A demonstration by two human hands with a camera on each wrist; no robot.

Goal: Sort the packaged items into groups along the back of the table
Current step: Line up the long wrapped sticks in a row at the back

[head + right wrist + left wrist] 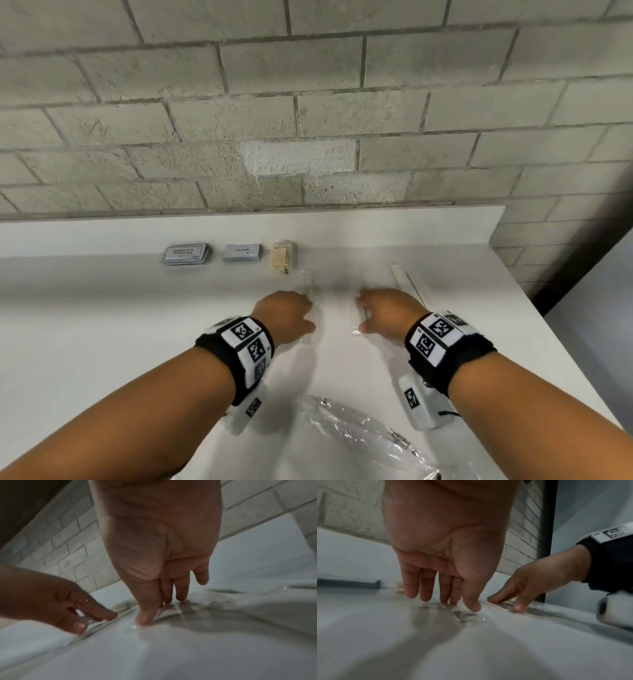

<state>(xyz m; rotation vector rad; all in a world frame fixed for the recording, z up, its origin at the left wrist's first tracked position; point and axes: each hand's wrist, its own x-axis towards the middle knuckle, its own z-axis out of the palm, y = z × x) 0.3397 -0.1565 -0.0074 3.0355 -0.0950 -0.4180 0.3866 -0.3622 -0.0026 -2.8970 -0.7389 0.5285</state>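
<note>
Both hands are down on the white table [137,308] with straight fingers. My left hand [291,313] presses its fingertips on a flat clear packet [307,279], seen close in the left wrist view as the clear packet [462,615] under the left hand [447,601]. My right hand [387,313] presses thumb and fingers on a second clear packet [356,318], the packet [171,609] under the right hand [159,601]. Along the back lie a stack of grey shampoo sachets [186,255], a second grey sachet stack [242,252] and beige packets [283,257].
Long white paper-wrapped strips [407,277] lie at the right, near the table's right edge. A crumpled clear plastic bag [359,435] sits at the front between my forearms. A grey brick wall [308,102] rises directly behind the table.
</note>
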